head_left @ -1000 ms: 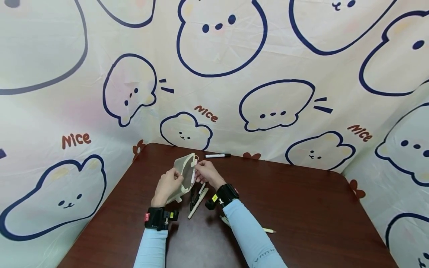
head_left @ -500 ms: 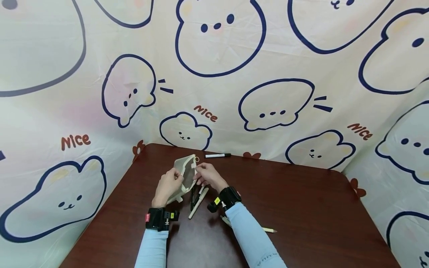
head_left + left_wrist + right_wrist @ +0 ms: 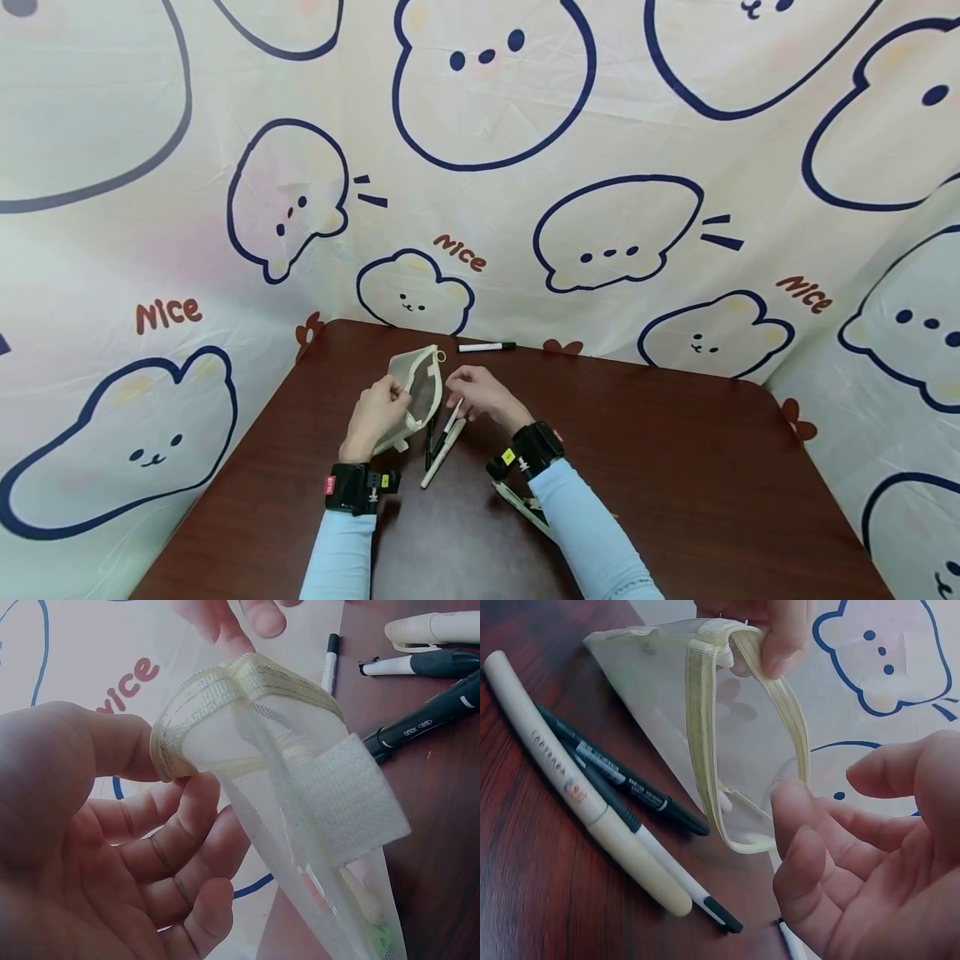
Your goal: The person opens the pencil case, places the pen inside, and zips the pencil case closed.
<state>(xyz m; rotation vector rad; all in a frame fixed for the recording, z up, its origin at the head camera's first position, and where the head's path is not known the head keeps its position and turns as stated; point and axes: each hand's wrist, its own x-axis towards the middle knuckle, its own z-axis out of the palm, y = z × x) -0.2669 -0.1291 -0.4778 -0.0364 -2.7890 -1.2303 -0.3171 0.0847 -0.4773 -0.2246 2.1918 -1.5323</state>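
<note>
A translucent mesh pouch with a cream zipper edge is held up, its mouth gaping toward the right. The left hand pinches its rim between thumb and fingers; in the left wrist view this hand grips the zipper band. Beside the mouth, the right hand holds nothing, its fingers loosely bent and thumb apart, as the right wrist view shows for the hand. Below the mouth lie a cream pen, a black pen and a white-and-black pen.
A white marker with a black cap lies at the table's back edge. Under the right forearm a pale green item is partly hidden. The brown table meets a patterned curtain behind.
The right hand has let go of the pouch's rim and moved a little to the right. The left hand and the pouch have stayed nearly where they were.
</note>
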